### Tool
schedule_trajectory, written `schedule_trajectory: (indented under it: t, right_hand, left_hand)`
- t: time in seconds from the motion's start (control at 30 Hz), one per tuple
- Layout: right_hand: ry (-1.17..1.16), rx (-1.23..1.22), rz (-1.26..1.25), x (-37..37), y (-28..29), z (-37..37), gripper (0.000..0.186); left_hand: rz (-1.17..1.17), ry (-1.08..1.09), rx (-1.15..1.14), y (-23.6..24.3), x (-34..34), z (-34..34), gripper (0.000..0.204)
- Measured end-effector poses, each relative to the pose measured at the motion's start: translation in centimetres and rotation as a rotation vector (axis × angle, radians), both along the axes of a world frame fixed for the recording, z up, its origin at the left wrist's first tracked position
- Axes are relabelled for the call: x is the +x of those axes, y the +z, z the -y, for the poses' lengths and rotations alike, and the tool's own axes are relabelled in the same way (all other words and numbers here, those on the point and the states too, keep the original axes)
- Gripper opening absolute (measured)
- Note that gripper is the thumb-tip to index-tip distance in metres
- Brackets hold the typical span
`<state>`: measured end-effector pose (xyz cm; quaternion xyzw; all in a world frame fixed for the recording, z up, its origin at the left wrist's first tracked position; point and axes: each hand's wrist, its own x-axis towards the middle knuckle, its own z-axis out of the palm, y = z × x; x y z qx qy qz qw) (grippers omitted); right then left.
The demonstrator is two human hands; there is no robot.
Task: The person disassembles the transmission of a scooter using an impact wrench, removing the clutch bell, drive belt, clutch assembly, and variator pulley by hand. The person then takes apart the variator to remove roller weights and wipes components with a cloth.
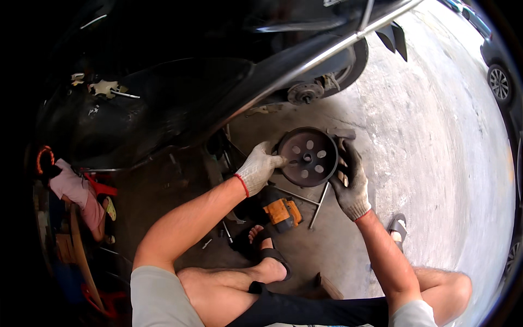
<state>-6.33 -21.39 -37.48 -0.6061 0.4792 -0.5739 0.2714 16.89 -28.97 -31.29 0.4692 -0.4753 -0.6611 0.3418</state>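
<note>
A dark round metal drum (308,157), with oval holes around a central hub, is held up between my hands with its flat face toward me. My left hand (259,168), in a pale knit glove with a red cuff, grips the drum's left edge, its thumb over the face. My right hand (351,182), in a dirtier glove, has its fingers curled at the right rim; their tips are partly hidden. Beyond the drum, a bare wheel hub (305,94) with a central shaft shows on the black motor scooter (180,87).
Below the drum lie an orange-and-black power tool (282,214) and a T-shaped metal wrench (319,204). My sandalled foot (271,259) is near them. A person in pink (81,191) is at far left. Parked cars (498,82) line the right side.
</note>
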Motion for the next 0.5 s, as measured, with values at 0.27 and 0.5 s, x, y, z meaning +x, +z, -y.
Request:
schedule_trajectory:
  t: [0.27,0.5]
  right_hand:
    - [0.1,0.385,0.13,2.7,-4.8,-3.0,0.056]
    - [0.101,0.658,0.225,1.3,-11.5,-5.2,0.049]
  left_hand:
    - [0.349,0.076,-0.079,6.8,13.3,-6.5,0.064]
    - [0.071,0.724,0.095,0.0,29.5,-17.6,0.059]
